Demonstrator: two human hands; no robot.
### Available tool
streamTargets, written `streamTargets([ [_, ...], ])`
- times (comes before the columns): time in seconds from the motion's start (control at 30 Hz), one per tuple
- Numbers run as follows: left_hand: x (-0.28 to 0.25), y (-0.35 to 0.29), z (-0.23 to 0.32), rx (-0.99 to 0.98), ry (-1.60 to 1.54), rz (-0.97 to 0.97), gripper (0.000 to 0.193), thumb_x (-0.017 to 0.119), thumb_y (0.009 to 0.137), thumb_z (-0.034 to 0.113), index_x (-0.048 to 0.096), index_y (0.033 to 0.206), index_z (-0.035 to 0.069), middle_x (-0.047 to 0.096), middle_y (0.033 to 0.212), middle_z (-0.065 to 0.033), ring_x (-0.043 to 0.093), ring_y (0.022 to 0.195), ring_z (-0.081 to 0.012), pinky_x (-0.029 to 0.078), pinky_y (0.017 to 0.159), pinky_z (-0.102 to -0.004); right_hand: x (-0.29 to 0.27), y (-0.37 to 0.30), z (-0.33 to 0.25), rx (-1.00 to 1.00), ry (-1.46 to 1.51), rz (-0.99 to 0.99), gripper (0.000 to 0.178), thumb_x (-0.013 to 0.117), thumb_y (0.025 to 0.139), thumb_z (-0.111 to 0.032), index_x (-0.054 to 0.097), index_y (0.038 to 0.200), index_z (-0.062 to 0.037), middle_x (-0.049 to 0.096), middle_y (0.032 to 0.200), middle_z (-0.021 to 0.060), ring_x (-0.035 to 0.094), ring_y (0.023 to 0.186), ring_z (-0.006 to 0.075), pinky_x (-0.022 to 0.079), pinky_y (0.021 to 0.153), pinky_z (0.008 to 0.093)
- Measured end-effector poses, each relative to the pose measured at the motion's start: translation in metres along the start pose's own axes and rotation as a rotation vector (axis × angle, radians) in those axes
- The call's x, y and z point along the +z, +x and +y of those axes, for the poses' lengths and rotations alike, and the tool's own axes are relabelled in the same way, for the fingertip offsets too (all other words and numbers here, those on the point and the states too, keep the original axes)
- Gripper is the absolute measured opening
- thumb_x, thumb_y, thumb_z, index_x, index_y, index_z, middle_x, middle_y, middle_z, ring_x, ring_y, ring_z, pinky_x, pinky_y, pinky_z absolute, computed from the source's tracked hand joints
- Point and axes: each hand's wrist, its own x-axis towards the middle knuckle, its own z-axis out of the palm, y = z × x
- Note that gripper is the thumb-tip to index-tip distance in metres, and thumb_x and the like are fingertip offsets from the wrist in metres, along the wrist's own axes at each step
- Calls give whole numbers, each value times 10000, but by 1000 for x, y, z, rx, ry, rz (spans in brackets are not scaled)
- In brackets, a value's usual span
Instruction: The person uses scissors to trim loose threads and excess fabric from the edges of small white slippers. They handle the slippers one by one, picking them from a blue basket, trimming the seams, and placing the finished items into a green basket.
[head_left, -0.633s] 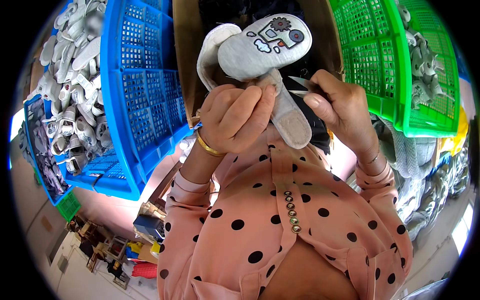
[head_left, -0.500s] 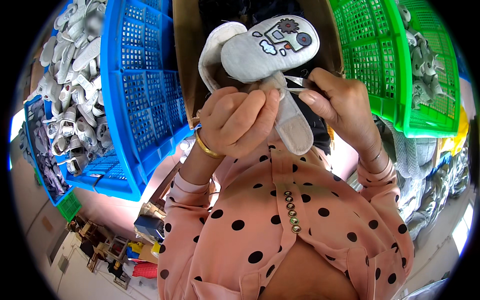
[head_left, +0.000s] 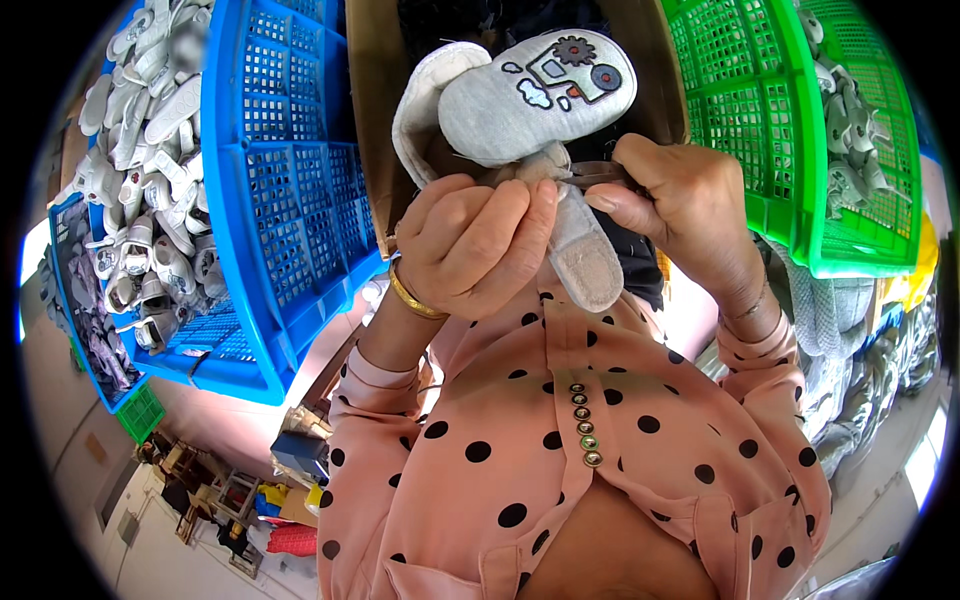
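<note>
Over the cardboard box (head_left: 374,120), left hand (head_left: 470,240) clamps the patterned white fabric shoe (head_left: 490,115) by its strap (head_left: 588,265), probably steadying it beside metal snips (head_left: 594,172); right hand (head_left: 695,205): thumb and fingers closed around these.

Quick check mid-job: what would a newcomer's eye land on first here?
Probably the pale shoe with its cartoon motif, at the upper centre, with the left hand pinching a pale strap just below. Next, the metal snips in the right hand, blades by that strap. Then the big blue crate at the left, heaped with pale shoes, and a bright green crate at the right.
</note>
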Motion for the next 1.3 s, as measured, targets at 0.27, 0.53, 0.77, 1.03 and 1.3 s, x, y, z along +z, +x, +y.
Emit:
streamTargets([
  [0.27, -1, 2, 0, 12, 19, 25, 238, 711, 716, 64, 717, 953, 39, 578, 956, -27, 497, 714, -123, 462, 559, -236, -6, 3, -2, 122, 145, -132, 460, 616, 854, -500, 531, 673, -85, 505, 535, 102, 525, 484, 321, 404, 445, 393],
  [0.53, -3, 6, -3, 40, 8, 12, 242, 710, 721, 63, 715, 960, 24, 578, 947, -42, 503, 724, -132, 475, 563, -241, -13, 6, -10, 77, -10, -108, 435, 635, 841, -481, 544, 668, -93, 528, 543, 93, 541, 489, 310, 408, 437, 389],
  [0.77, -5, 4, -1, 38, 0, -22, 228, 704, 723, 37, 717, 951, 29, 578, 949, -43, 505, 725, -133, 470, 564, -241, -11, 3, -1, 222, 396, -143, 421, 612, 921, -410, 548, 684, -67, 450, 543, 61, 469, 473, 150, 379, 458, 304],
  [1.03, -5, 4, -1, 42, 39, -17, 222, 713, 725, 18, 706, 947, 20, 580, 944, -49, 507, 711, -146, 441, 544, -242, -11, 0, -5, 415, 1072, -300, 324, 707, 879, -304, 611, 967, -7, 541, 786, -34, 421, 667, 31, 372, 581, 193],
  [1.3, 7, -5, 7, -110, 63, -10, 284, 703, 729, -20, 672, 1011, -10, 587, 929, -86, 539, 670, -192, 451, 524, -273, -10, -5, -10, 557, 1285, -356, 125, 641, 827, -59, 608, 931, 3, 586, 770, -7, 534, 691, 33, 443, 620, 206],
])
